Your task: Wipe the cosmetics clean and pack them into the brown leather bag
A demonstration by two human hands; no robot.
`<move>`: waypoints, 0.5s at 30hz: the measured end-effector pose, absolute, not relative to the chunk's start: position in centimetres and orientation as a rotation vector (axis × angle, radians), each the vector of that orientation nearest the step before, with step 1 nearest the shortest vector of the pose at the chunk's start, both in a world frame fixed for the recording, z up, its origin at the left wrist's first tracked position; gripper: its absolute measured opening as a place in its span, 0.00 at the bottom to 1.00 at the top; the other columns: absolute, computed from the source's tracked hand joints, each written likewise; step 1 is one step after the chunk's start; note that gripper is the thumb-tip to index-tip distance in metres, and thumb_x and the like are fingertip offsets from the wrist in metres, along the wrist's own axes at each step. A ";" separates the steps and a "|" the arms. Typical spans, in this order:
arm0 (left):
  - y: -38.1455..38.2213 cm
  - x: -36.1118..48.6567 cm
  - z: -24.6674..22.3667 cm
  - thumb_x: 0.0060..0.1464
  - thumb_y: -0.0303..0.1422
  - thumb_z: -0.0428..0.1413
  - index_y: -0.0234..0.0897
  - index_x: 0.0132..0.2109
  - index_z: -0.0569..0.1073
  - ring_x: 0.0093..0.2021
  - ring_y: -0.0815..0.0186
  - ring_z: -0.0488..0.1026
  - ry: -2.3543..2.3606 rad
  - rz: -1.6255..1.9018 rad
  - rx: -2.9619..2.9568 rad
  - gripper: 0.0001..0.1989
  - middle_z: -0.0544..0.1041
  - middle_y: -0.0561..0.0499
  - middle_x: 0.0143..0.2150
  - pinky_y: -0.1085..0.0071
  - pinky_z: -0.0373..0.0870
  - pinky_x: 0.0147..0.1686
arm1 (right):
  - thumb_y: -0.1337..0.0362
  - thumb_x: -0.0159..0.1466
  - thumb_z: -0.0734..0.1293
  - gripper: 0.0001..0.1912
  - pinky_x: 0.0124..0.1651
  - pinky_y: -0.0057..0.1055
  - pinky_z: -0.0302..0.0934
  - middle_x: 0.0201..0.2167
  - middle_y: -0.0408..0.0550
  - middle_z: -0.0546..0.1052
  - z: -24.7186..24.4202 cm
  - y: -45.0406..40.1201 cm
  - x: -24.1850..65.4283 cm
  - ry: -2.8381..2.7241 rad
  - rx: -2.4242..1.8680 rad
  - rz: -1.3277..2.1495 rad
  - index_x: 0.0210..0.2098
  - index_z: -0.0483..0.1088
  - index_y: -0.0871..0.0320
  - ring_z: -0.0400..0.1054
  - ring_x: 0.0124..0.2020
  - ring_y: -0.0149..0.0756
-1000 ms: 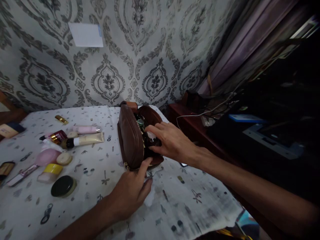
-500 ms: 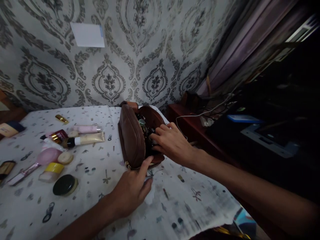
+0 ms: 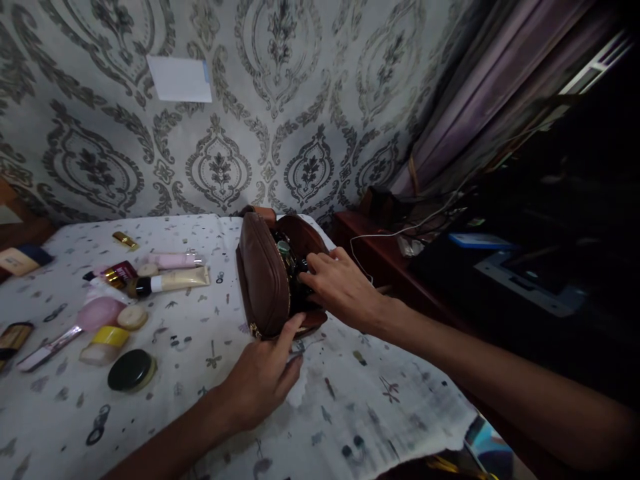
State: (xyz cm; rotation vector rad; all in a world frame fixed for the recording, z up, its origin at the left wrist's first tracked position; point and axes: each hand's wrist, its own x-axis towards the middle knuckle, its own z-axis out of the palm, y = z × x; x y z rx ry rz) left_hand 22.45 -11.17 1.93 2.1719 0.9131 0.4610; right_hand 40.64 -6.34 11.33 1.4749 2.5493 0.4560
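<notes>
The brown bag [image 3: 263, 277] stands open on the surface [image 3: 190, 400]. The right hand [image 3: 340, 283] has its curled fingers in the opening; whether they pinch anything, I cannot tell. The left hand [image 3: 260, 383] touches the near edge, forefinger and thumb apart.

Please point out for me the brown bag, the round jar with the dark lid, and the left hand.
Brown bag [image 3: 263, 280]: head view, on its smooth side panel.
Round jar with the dark lid [image 3: 127, 370]: head view, on its lid.
Left hand [image 3: 257, 383]: head view, on its back.
</notes>
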 end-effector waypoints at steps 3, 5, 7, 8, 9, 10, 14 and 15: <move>-11.2 22.4 1.8 0.63 0.33 0.44 0.36 0.70 0.49 0.46 0.52 0.78 0.898 0.494 2.159 0.30 0.79 0.39 0.50 0.60 0.71 0.44 | 0.66 0.64 0.69 0.05 0.43 0.37 0.47 0.40 0.53 0.73 11.3 -6.6 40.7 2.578 1.477 0.446 0.39 0.74 0.59 0.68 0.42 0.43; -11.2 22.4 1.8 0.63 0.33 0.45 0.36 0.70 0.49 0.47 0.52 0.77 0.903 0.503 2.157 0.30 0.79 0.38 0.51 0.59 0.71 0.44 | 0.65 0.65 0.68 0.05 0.43 0.36 0.47 0.41 0.52 0.73 11.5 -6.9 40.9 2.605 1.494 0.443 0.40 0.73 0.59 0.68 0.43 0.42; -11.2 22.4 1.7 0.63 0.34 0.45 0.37 0.70 0.49 0.45 0.52 0.78 0.921 0.494 2.162 0.30 0.80 0.39 0.48 0.60 0.71 0.43 | 0.66 0.67 0.66 0.05 0.44 0.36 0.48 0.41 0.51 0.74 11.6 -7.3 41.2 2.639 1.519 0.428 0.41 0.72 0.59 0.67 0.43 0.41; -11.2 22.4 1.7 0.63 0.34 0.45 0.37 0.70 0.49 0.43 0.53 0.78 0.933 0.491 2.163 0.30 0.80 0.40 0.46 0.60 0.71 0.42 | 0.67 0.68 0.65 0.05 0.44 0.35 0.48 0.41 0.51 0.74 11.6 -7.5 41.3 2.658 1.535 0.416 0.42 0.72 0.59 0.67 0.43 0.40; -11.2 22.4 1.6 0.63 0.34 0.45 0.37 0.70 0.49 0.41 0.54 0.78 0.941 0.496 2.162 0.31 0.80 0.41 0.44 0.61 0.71 0.41 | 0.67 0.68 0.64 0.05 0.43 0.35 0.48 0.41 0.51 0.74 11.5 -7.8 41.5 2.680 1.548 0.405 0.42 0.72 0.59 0.67 0.43 0.39; -11.2 22.4 1.5 0.63 0.34 0.46 0.37 0.70 0.49 0.40 0.56 0.77 0.944 0.509 2.160 0.31 0.80 0.42 0.43 0.63 0.71 0.41 | 0.68 0.69 0.63 0.06 0.43 0.34 0.49 0.41 0.50 0.74 11.3 -8.0 41.7 2.706 1.552 0.394 0.41 0.72 0.59 0.66 0.43 0.39; -11.3 22.3 1.2 0.64 0.35 0.46 0.38 0.71 0.49 0.36 0.61 0.75 0.936 0.546 2.154 0.31 0.78 0.47 0.38 0.67 0.69 0.39 | 0.66 0.70 0.61 0.10 0.45 0.36 0.48 0.37 0.49 0.76 10.2 -8.4 42.4 2.807 1.457 0.409 0.35 0.73 0.59 0.64 0.42 0.39; -11.3 22.3 1.1 0.64 0.35 0.46 0.38 0.71 0.49 0.35 0.61 0.74 0.935 0.543 2.157 0.31 0.77 0.47 0.38 0.67 0.68 0.38 | 0.66 0.70 0.61 0.12 0.45 0.37 0.48 0.35 0.49 0.76 9.9 -8.4 42.6 2.824 1.412 0.432 0.34 0.73 0.59 0.64 0.41 0.40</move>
